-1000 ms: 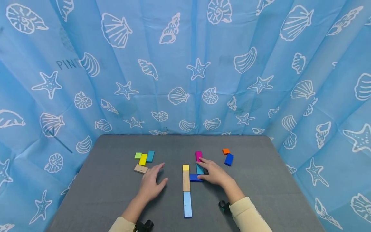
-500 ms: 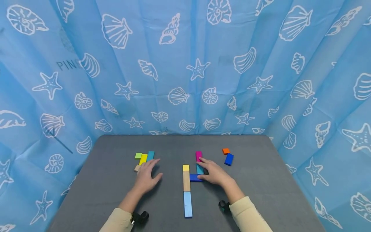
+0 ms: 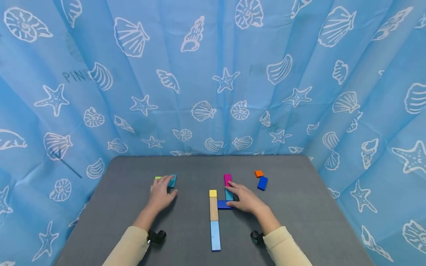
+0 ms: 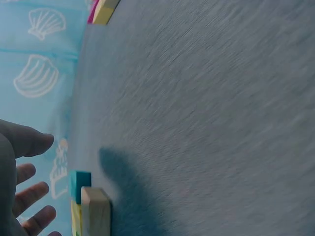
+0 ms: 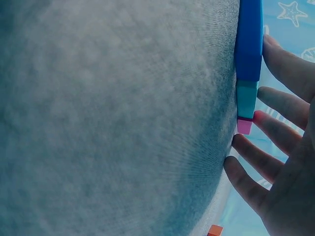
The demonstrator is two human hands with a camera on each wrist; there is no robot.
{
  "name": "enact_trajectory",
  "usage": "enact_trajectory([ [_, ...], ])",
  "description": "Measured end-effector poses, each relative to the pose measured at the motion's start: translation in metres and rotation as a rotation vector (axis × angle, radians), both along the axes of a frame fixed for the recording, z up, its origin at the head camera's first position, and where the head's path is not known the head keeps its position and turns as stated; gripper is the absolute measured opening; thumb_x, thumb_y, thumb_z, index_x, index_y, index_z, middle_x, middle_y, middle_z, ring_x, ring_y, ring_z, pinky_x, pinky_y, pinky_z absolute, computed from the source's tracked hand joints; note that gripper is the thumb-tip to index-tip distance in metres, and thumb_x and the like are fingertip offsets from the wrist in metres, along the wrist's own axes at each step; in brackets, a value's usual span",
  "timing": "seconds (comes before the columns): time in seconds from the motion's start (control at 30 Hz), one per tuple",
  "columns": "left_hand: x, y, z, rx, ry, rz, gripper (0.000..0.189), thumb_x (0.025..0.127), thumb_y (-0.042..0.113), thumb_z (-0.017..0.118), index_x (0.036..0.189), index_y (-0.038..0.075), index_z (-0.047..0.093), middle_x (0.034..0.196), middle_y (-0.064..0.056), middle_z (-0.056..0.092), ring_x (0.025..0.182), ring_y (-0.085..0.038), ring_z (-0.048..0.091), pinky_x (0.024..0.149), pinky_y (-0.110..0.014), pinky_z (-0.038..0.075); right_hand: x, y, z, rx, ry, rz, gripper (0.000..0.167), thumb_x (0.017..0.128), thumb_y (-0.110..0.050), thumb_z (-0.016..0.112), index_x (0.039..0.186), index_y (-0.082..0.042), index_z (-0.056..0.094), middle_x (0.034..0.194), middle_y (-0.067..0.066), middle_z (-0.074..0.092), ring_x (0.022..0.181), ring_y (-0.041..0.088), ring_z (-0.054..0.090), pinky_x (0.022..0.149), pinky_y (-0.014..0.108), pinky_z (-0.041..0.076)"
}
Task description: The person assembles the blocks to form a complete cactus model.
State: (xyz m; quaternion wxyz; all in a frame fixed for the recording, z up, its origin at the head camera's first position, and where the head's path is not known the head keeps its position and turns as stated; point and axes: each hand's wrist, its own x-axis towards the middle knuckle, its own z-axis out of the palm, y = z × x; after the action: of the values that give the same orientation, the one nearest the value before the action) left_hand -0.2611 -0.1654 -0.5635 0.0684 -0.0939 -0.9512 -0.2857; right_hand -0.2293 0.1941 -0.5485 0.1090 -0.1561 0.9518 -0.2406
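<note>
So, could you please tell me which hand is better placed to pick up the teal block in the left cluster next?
Probably the left hand: its fingers are close by the left teal block, while the right hand is farther off, its thumb at the central blue block.

"Where does the head view look from?"
"High on the near side, facing far and down across the table point(image 3: 186, 236) to the curtain point(image 3: 226, 48)."
"The wrist views?"
"Low, close by the left hand point(image 3: 160, 196) and right hand point(image 3: 245, 198), tipped sideways; right wrist and head share the magenta block point(image 3: 227, 178)."
</note>
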Motion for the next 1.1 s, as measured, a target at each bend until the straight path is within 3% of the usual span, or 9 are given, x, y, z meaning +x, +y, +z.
enact_trajectory([
  [0.2,-0.018,-0.012,0.003,-0.011,-0.057,0.017,0.06,0.091,0.022,0.07,0.148,0.011,0.051,0.148,-0.02,0.049,0.131,-0.045,0.039,0.096,-0.065,0.029,-0.002,-0.001,-0.002,0.003,0.007,0.002,0.067,0.091,-0.041,0.074,0.15,-0.02,0.051,0.163,0.004,0.036,0.147,0.036,0.036,0.114,0.056,0.035],
  [0.37,-0.029,-0.017,0.002,-0.061,-0.106,-0.013,0.061,0.092,0.019,0.067,0.149,0.01,0.049,0.15,-0.02,0.047,0.132,-0.046,0.037,0.097,-0.066,0.026,-0.002,-0.001,-0.002,0.005,0.003,-0.01,0.067,0.091,-0.041,0.074,0.15,-0.02,0.051,0.163,0.004,0.037,0.147,0.036,0.036,0.113,0.057,0.036],
  [0.57,-0.035,-0.015,0.0,-0.116,-0.149,-0.049,0.065,0.091,0.019,0.068,0.151,0.011,0.047,0.154,-0.017,0.044,0.135,-0.044,0.034,0.1,-0.066,0.025,-0.001,0.0,-0.002,0.001,0.005,0.0,0.067,0.091,-0.04,0.075,0.15,-0.019,0.051,0.163,0.005,0.037,0.147,0.036,0.037,0.113,0.057,0.036],
  [0.77,-0.042,-0.012,-0.005,-0.11,-0.202,-0.045,0.069,0.088,0.009,0.064,0.153,0.011,0.043,0.156,-0.016,0.042,0.138,-0.044,0.03,0.102,-0.066,0.018,-0.001,0.0,-0.002,-0.008,0.007,0.017,0.066,0.091,-0.039,0.075,0.15,-0.018,0.051,0.162,0.006,0.037,0.146,0.037,0.037,0.113,0.058,0.036],
  [0.97,-0.046,-0.01,-0.002,-0.102,-0.217,-0.045,0.073,0.084,0.001,0.06,0.154,0.01,0.043,0.155,-0.017,0.045,0.14,-0.044,0.029,0.104,-0.065,0.014,0.0,0.001,-0.001,-0.023,0.014,0.027,0.066,0.091,-0.037,0.075,0.149,-0.017,0.052,0.162,0.007,0.037,0.146,0.038,0.037,0.113,0.058,0.036],
  [1.1,-0.046,-0.008,0.002,-0.124,-0.214,-0.041,0.069,0.088,0.006,0.068,0.153,0.009,0.044,0.153,-0.018,0.045,0.139,-0.044,0.032,0.105,-0.065,0.016,0.001,0.002,-0.001,-0.025,0.024,0.039,0.066,0.091,-0.037,0.075,0.149,-0.016,0.052,0.162,0.008,0.038,0.145,0.039,0.038,0.113,0.058,0.036],
])
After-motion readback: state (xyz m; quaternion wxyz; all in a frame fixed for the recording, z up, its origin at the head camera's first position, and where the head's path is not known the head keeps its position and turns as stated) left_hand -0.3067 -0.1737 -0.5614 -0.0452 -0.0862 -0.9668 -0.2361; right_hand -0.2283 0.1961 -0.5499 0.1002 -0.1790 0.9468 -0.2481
